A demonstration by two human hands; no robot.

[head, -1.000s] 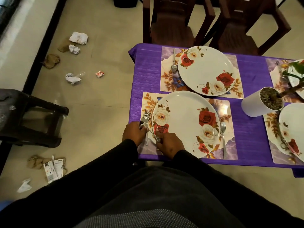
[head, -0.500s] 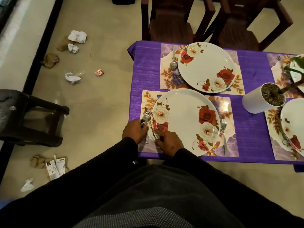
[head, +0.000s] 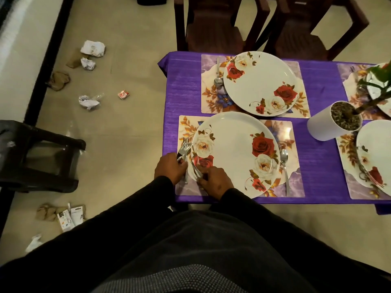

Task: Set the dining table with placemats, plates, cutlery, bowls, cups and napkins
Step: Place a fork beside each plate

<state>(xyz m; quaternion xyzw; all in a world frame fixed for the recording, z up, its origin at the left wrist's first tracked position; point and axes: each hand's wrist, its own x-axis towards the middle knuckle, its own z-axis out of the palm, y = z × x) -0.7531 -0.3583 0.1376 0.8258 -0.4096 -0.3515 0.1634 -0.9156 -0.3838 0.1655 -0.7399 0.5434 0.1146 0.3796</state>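
Observation:
A rose-patterned white plate [head: 232, 153] lies on a floral placemat [head: 281, 187] at the near left end of the purple table [head: 182, 94]. My left hand [head: 170, 168] grips a bundle of forks [head: 184, 147] beside the plate's left rim. My right hand [head: 213, 180] pinches one piece of cutlery [head: 195, 168] at the plate's near-left edge. A spoon [head: 284, 163] lies to the right of the plate. Beyond it sits a second plate [head: 260, 83] on its own mat with a spoon [head: 218, 75] at its left.
A white pot with a plant [head: 332, 123] stands right of the plates. More plates and mats lie at the right edge [head: 372, 157]. Two dark chairs [head: 213, 28] stand at the far side. A dark stool [head: 36, 157] and crumpled litter [head: 88, 101] are on the floor at left.
Both hands stay at the near plate's left edge; the right hand has drawn one piece of cutlery slightly away from the bundle. The view has shifted a little.

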